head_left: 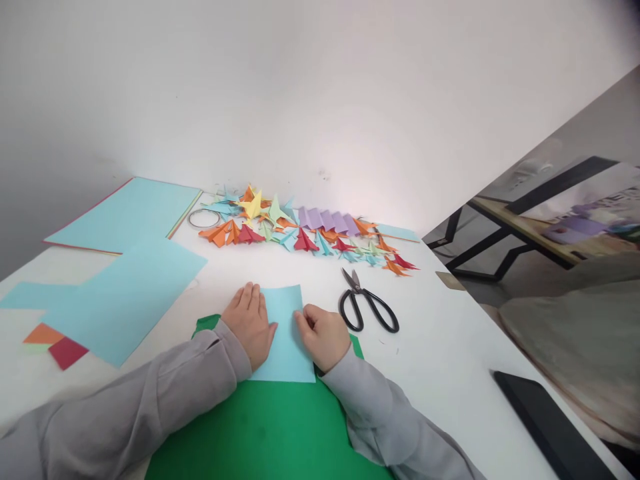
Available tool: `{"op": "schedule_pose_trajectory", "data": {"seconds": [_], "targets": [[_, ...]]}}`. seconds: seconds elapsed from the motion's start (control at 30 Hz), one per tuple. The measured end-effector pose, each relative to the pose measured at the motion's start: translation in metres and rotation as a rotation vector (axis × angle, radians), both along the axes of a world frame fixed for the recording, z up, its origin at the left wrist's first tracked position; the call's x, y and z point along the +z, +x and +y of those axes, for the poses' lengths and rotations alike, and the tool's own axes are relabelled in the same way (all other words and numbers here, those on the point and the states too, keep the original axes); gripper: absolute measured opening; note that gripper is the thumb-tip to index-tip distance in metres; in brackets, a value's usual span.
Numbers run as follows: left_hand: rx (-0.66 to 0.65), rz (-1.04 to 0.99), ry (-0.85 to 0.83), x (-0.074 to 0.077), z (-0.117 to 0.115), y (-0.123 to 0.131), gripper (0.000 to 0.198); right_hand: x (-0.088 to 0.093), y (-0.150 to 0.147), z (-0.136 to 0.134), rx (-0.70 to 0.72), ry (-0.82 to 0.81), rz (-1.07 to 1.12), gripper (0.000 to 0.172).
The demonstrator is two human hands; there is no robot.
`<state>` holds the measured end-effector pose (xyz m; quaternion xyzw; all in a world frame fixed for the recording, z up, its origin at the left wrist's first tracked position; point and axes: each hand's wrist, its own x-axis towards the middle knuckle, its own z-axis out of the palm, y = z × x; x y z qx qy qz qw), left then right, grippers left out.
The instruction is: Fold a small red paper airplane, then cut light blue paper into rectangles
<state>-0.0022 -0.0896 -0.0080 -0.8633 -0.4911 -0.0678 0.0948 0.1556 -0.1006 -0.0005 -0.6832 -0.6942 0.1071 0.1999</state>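
Observation:
A light blue sheet of paper (284, 353) lies on a green sheet (270, 427) in front of me. My left hand (250, 323) rests flat on the left part of the blue paper, its fingers stretched out toward the far edge. At the right edge of that paper, my right hand (323, 333) is closed, with the thumb and curled index finger on the edge. The other right fingers are folded in and partly hidden. Black-handled scissors (370, 303) lie just right of my right hand, blades partly apart and pointing away.
Several folded paper figures (306, 240) and a purple pleated strip (327, 220) line the wall side. Large blue sheets (130, 293) and small orange and red pieces (69, 352) lie left. A wire ring (204, 218) lies behind. A black flat device (547, 423) is near the right edge.

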Motion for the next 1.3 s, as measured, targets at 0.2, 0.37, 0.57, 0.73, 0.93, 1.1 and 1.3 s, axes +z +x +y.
{"op": "schedule_pose_trajectory", "data": {"seconds": [0.2,0.37,0.57,0.73,0.93,1.1,1.3], "targets": [[0.023,0.005,0.021,0.003,0.000,0.000,0.055,-0.001,-0.003,0.001,-0.025,0.017,-0.118,0.028],[-0.005,0.029,0.035,0.002,-0.001,0.001,0.056,0.000,-0.004,0.001,-0.049,-0.002,-0.129,0.028],[-0.055,0.008,0.068,0.000,0.000,0.001,0.047,-0.002,-0.007,0.003,-0.105,-0.031,-0.154,0.027],[-0.155,-0.033,0.183,-0.006,-0.005,-0.001,0.036,-0.002,-0.004,0.006,-0.139,-0.045,-0.151,0.028],[-0.320,-0.061,0.421,-0.008,-0.027,0.004,0.029,-0.001,0.002,0.015,-0.179,-0.053,-0.110,0.028],[-0.352,-0.051,0.462,-0.005,-0.051,0.011,0.029,0.003,0.005,0.019,-0.153,-0.100,-0.062,0.027],[-0.310,-0.083,0.469,-0.013,-0.082,0.014,0.027,0.008,0.007,0.021,-0.123,-0.142,-0.029,0.026]]}}
